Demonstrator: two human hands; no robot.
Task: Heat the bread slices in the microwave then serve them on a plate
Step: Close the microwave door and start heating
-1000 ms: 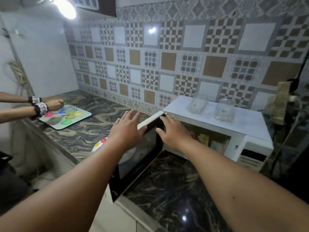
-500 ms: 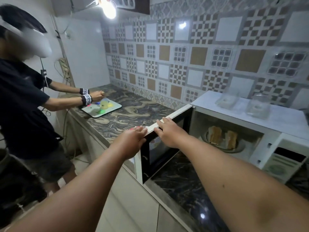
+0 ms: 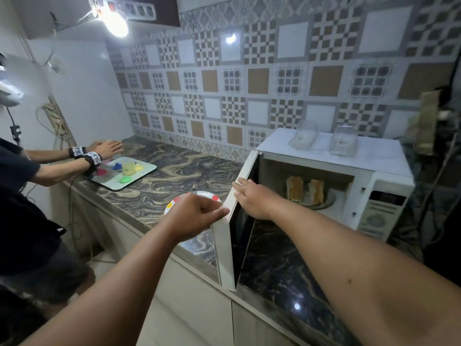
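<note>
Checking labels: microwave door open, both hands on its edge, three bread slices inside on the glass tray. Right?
Not quite. The head view shows two bread slices, not three, standing on the glass tray. The rest holds: the microwave door is open, with the left hand and right hand on its edge.
</note>
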